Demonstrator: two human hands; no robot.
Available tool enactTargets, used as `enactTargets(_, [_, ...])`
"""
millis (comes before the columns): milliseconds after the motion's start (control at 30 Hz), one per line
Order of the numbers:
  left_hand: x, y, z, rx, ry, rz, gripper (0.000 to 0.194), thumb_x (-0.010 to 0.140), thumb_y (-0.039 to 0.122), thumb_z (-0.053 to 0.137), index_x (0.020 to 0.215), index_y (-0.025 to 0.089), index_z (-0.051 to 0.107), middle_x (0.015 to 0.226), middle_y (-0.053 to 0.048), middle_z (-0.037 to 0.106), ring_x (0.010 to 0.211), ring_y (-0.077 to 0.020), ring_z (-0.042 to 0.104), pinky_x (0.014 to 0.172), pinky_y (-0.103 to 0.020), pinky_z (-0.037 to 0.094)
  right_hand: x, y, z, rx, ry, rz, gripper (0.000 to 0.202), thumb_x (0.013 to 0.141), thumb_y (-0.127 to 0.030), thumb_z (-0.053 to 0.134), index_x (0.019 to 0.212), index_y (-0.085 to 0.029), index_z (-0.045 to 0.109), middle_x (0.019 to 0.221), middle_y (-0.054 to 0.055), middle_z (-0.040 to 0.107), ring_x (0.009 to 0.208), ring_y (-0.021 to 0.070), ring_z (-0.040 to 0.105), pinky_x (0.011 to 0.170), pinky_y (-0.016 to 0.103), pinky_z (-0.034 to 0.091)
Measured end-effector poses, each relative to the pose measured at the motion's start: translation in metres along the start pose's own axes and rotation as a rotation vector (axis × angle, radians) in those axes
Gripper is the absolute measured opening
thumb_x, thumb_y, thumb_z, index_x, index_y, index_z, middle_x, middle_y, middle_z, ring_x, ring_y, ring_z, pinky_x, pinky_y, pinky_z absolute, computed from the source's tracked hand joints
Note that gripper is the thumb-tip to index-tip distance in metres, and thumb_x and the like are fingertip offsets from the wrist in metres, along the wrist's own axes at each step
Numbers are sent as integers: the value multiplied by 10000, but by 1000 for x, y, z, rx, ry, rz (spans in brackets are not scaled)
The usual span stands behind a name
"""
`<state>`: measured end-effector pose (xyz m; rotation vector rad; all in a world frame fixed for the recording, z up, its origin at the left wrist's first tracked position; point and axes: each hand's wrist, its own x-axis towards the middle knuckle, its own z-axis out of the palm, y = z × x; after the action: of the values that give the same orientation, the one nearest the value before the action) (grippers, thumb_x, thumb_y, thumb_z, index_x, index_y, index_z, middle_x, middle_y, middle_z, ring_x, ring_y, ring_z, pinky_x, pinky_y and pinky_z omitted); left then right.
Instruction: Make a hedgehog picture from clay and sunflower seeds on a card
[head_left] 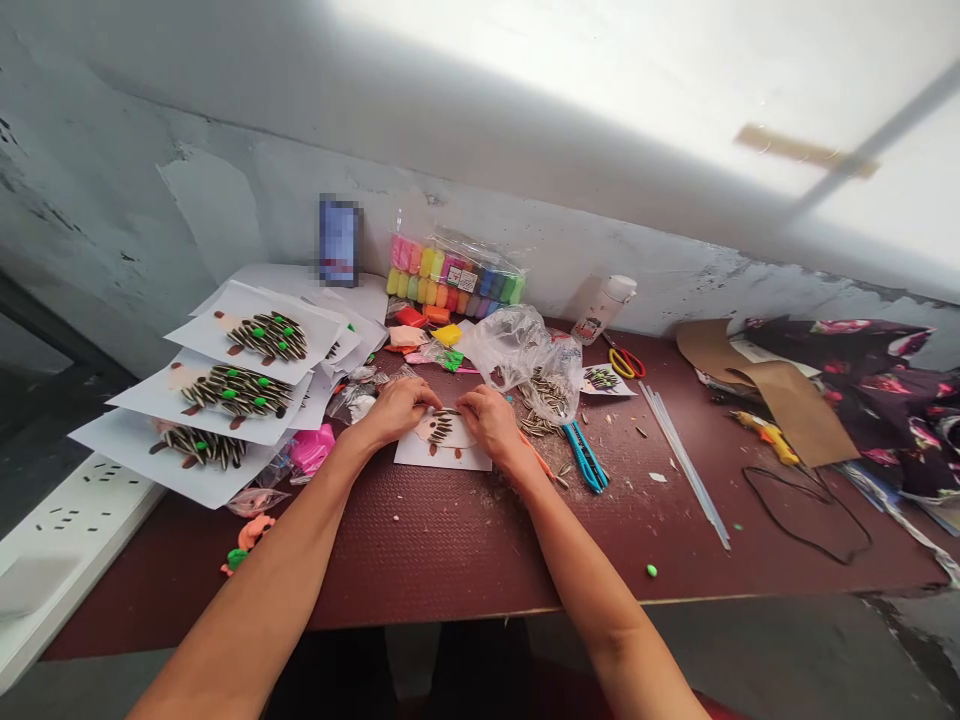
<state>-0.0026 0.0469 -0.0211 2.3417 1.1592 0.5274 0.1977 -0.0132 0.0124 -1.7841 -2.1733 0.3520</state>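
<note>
A small white card (409, 457) lies on the table in front of me, with a hedgehog outline and several striped sunflower seeds (440, 428) stuck on it as spines. My left hand (401, 408) is at the card's upper left, fingers bent together and tips near the top seeds. Opposite it, my right hand (489, 420) rests over the card's upper right with thumb and fingers pinched. Whatever is between the fingertips of either hand is too small to make out. Just right of my right hand, loose sunflower seeds spill from a clear plastic bag (510, 345).
Seed-covered hedgehog cards (232, 390) are stacked at left, beside a white power strip (82, 520). Behind are packs of coloured clay (454, 275), a phone (339, 240) and a white bottle (602, 310). A teal cutter (586, 458), scissors (626, 362), glue sticks (686, 465) and a glue gun (772, 437) lie rightward.
</note>
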Motion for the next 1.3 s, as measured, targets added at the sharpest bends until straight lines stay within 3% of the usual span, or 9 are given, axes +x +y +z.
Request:
enactTargets(167, [1,0,1,17,-1,6,365,812,98,557,972,265,840,952,-60,734,980,-236,639,923,-368,498,3,14,0,9,135,96,344,1006,-161,491,1248,-188,736,1099,99,708,1028,198,647,920,281,472])
enactTargets(467, [1,0,1,33,-6,15,423,808,72,536,998,296,841,963,-48,740,963,-218,635,916,-355,498,2,29,-8,-45,188,211,356,1010,-162,466,1245,-161,734,1164,119,707,1077,214,639,972,300,455])
enactTargets(967, [-1,3,-7,-40,-26,46,473,797,53,531,1076,295,826,963,-47,746,943,-205,643,888,-315,498,19,38,-21,-314,111,343,399,1034,-237,406,1212,-214,762,1164,125,712,1073,231,643,897,291,466])
enactTargets(1300, [-2,5,-9,-16,-49,53,485,785,44,529,1070,296,830,985,-52,748,964,-208,642,898,-316,495,43,38,-21,-470,-4,336,386,1025,-195,420,1157,-127,776,1126,214,719,1073,268,686,860,316,476])
